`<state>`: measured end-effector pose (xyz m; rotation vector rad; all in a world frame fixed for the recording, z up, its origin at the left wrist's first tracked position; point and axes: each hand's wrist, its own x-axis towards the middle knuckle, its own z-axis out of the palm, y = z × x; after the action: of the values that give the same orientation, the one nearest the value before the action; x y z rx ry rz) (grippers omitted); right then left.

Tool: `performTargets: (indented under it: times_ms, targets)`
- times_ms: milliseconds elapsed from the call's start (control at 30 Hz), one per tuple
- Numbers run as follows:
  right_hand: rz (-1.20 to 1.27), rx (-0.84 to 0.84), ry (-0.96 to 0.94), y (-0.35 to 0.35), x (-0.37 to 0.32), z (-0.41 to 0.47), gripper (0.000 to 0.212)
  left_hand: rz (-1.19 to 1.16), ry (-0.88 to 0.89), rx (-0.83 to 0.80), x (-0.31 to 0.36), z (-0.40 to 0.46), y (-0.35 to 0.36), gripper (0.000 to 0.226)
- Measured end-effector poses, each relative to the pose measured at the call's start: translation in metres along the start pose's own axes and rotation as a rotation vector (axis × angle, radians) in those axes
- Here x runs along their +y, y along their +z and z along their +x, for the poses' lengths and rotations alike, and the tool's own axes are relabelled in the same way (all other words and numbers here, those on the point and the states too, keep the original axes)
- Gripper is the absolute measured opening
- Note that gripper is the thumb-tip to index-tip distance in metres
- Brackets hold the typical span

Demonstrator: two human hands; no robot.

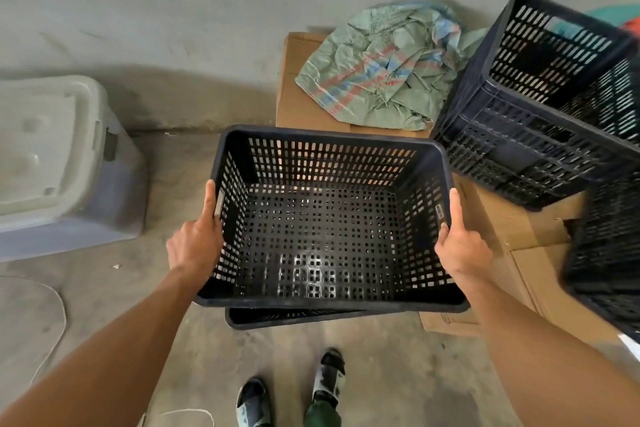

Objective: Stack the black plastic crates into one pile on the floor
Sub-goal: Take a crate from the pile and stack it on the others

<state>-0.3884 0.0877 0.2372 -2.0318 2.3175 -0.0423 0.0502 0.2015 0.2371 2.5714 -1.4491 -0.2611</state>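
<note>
Two hands: left hand (pixel 195 243) and right hand (pixel 462 248) grip the short end walls of the held black crate (pixel 322 218), thumbs along the rim, fingers curled outside.
Held crate: level, open side up, directly over a lower black crate (pixel 294 316), whose near rim alone shows.
Right edge: more black crates (pixel 540 107) on flattened cardboard (pixel 512 222), close by.
Behind: woven sack (pixel 381 69).
Left: lidded plastic bin (pixel 59 163), apart; bare concrete floor (pixel 156 28) between.

Concrete floor (pixel 104 288) bears flattened cardboard (pixel 512 218), a lidded bin (pixel 52 163), crates (pixel 540 135).
</note>
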Motion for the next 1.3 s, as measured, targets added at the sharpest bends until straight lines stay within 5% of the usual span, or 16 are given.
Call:
performTargets:
  times_ms: [500,1300]
  targets:
    - [0.057,-0.002,-0.151,0.006,0.005,0.022,0.076,0.015,-0.157,0.054,-0.002,-0.064,0.007,0.07]
    - [0.138,-0.034,-0.166,0.007,0.018,0.009,0.073,0.067,-0.157,0.068,0.006,-0.063,0.01,0.064]
